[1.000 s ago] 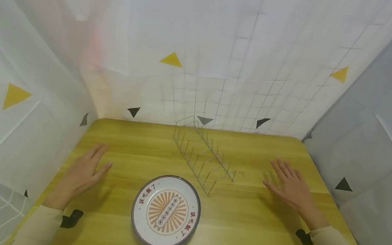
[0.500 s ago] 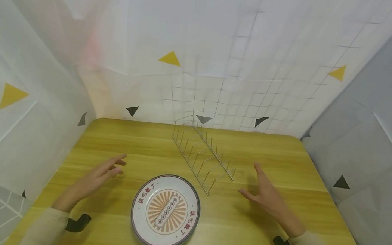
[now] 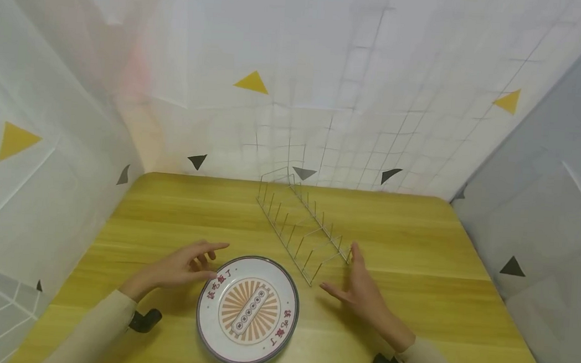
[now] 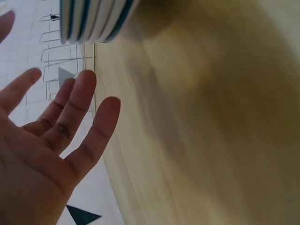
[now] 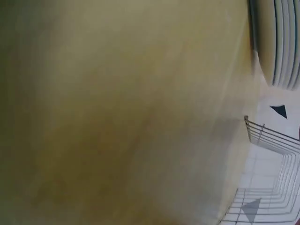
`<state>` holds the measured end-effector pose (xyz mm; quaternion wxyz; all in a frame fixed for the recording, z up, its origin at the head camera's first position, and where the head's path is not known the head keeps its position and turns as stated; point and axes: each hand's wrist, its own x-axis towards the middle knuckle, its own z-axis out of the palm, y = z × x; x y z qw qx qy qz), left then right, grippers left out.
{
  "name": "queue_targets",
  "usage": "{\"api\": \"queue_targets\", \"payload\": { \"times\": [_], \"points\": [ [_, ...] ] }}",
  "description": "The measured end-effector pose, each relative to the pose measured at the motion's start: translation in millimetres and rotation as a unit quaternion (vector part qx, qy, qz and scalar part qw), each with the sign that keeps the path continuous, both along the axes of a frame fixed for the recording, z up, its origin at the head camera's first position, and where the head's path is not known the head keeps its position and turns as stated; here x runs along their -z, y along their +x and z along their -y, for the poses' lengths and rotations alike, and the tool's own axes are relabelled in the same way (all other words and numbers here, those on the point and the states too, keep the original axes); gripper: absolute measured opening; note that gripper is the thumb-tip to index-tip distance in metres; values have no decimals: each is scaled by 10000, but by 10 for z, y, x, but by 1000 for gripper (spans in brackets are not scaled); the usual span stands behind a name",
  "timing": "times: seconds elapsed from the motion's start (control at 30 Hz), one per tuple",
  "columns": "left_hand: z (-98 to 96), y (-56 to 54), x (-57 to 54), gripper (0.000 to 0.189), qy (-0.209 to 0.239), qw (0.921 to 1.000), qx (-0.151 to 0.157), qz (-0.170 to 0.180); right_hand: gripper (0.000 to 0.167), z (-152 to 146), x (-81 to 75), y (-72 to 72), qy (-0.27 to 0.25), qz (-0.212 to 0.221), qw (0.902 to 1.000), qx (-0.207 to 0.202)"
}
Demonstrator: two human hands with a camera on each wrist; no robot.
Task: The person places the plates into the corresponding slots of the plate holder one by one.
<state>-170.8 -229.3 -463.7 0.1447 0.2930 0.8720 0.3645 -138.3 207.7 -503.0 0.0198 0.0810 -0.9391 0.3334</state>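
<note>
A stack of plates (image 3: pixel 248 312) sits near the front of the table, its top plate white with a dark rim, red characters and an orange sunburst. Stacked rims (image 4: pixel 93 21) with blue-green edges show in the left wrist view. My left hand (image 3: pixel 180 266) is at the stack's upper left, thumb tip overlapping the rim in the head view, fingers loosely bent and holding nothing. To the right of the stack, my right hand (image 3: pixel 365 300) has thumb and fingers spread, fingertips by the near end of the wire dish rack (image 3: pixel 284 241). Its fingers are out of the right wrist view.
The rack runs diagonally from behind the stack toward the back of the wooden table (image 3: pixel 417 239). White sheeting (image 3: pixel 214 127) with yellow and dark triangles stands along the back and both sides. Dark devices (image 3: pixel 145 320) are strapped at both wrists.
Both hands have moved inward from the table's sides toward the stack of plates, the left going right and the right going left. The stack and rack have stayed put.
</note>
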Motion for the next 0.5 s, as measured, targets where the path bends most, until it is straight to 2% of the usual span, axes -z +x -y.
{"api": "queue_targets", "payload": {
  "times": [0.1,0.23,0.4,0.5],
  "points": [
    [-97,-104,-27,73,-135,9995,284,62,126,37,-14,-3,125,24,9998,147],
    [-196,-215,-14,79,-440,9958,721,346,128,100,-32,2,187,223,9988,389],
    [-259,-267,18,79,-477,9904,1047,762,124,166,-57,-6,257,369,9976,519],
    [-276,-274,16,76,-464,9891,1129,829,121,179,-99,-28,149,442,9973,564]
  ]
}}
